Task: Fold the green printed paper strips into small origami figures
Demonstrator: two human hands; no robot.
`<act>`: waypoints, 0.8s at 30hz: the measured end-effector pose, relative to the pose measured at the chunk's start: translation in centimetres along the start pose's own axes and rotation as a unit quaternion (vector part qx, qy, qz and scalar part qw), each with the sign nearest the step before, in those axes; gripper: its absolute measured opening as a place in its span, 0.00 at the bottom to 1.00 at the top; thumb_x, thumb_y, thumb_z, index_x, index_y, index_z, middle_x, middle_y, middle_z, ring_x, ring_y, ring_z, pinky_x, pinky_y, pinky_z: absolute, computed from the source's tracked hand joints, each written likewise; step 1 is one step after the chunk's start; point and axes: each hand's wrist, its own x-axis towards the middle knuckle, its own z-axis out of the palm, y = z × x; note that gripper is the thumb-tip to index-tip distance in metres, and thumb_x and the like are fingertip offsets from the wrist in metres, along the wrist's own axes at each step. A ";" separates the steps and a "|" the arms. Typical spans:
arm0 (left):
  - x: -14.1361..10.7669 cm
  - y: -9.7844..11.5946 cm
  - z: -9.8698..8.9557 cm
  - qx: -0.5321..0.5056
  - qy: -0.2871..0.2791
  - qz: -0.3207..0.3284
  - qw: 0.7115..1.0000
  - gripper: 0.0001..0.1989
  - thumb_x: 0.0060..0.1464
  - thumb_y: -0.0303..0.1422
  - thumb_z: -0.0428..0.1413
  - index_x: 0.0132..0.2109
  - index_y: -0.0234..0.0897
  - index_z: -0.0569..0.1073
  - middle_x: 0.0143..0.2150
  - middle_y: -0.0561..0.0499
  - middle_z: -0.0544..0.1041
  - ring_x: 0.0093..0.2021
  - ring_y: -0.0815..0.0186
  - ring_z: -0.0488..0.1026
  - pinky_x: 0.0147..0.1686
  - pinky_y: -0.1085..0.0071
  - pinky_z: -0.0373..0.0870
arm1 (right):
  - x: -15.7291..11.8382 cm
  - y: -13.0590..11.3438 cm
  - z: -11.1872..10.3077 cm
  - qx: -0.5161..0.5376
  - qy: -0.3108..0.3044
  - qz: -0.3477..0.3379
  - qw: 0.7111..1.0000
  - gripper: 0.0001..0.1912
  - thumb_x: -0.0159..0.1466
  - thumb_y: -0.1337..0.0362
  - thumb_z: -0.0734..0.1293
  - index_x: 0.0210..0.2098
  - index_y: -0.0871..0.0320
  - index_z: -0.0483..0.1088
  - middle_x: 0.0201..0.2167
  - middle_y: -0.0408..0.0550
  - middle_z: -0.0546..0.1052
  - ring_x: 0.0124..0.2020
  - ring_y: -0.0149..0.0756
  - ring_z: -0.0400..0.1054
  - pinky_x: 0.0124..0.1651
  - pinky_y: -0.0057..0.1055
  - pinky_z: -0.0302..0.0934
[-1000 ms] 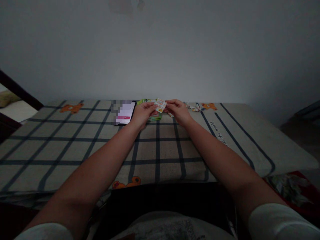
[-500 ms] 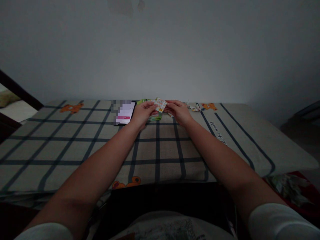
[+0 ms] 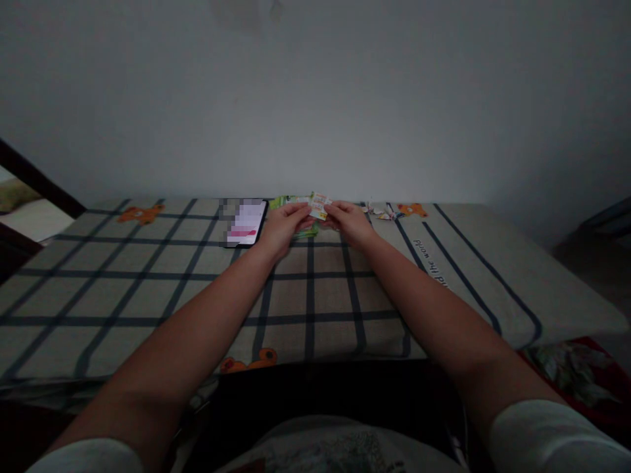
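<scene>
A small white printed packet (image 3: 320, 205) with orange and yellow marks is held up between my two hands near the back of the table. My left hand (image 3: 282, 226) pinches its left edge between thumb and fingers. On the opposite edge, my right hand (image 3: 351, 222) grips it the same way. Beneath and behind it lie green printed packets (image 3: 308, 232), partly covered by my left hand. A phone (image 3: 246, 223) with a lit screen lies just left of that hand. Whether the packet is sealed or torn, I cannot tell.
A checked tablecloth (image 3: 197, 299) with bear prints covers the table, whose back meets a grey wall (image 3: 315, 98). Crumpled white scraps (image 3: 382, 211) lie right of my right hand. Below the table's right edge is a red container (image 3: 599, 374) with crumpled material inside.
The small packet has turned a little more upright and shifted slightly right. My right-hand fingers have curled in closer on its edge; my left hand has hardly moved.
</scene>
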 end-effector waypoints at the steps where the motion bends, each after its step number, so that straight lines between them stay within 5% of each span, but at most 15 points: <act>1: -0.1 0.0 0.0 -0.005 -0.009 -0.005 1.000 0.08 0.50 0.26 0.64 0.39 0.31 0.79 0.38 0.47 0.82 0.34 0.70 0.79 0.47 0.68 0.76 | 0.0 0.0 -0.1 0.003 0.006 0.000 1.000 0.19 0.48 0.52 0.79 0.27 0.58 0.72 0.26 0.42 0.76 0.28 0.28 0.70 0.36 0.27 0.70; 13: -0.1 -0.1 0.1 0.044 -0.039 -0.027 0.998 0.11 0.48 0.25 0.64 0.42 0.32 0.79 0.41 0.46 0.82 0.36 0.69 0.79 0.46 0.68 0.78 | 0.2 0.3 -0.7 -0.073 0.032 -0.061 0.995 0.20 0.53 0.46 0.74 0.29 0.57 0.73 0.26 0.41 0.74 0.28 0.29 0.66 0.33 0.27 0.63; 20: -0.5 0.0 0.1 0.094 -0.015 0.006 0.995 0.18 0.44 0.43 0.69 0.37 0.35 0.80 0.39 0.46 0.82 0.39 0.62 0.78 0.41 0.66 0.77 | -0.2 0.0 -0.6 -0.144 -0.017 -0.050 0.988 0.15 0.52 0.51 0.73 0.26 0.58 0.75 0.23 0.40 0.73 0.27 0.29 0.63 0.31 0.26 0.57; 24: -0.1 -0.1 -0.1 0.103 -0.011 0.012 0.995 0.19 0.41 0.44 0.70 0.35 0.34 0.80 0.38 0.45 0.82 0.38 0.62 0.78 0.43 0.64 0.76 | -0.2 0.3 -0.4 -0.144 -0.018 -0.054 0.988 0.16 0.54 0.50 0.71 0.27 0.58 0.75 0.23 0.39 0.73 0.27 0.29 0.63 0.31 0.26 0.57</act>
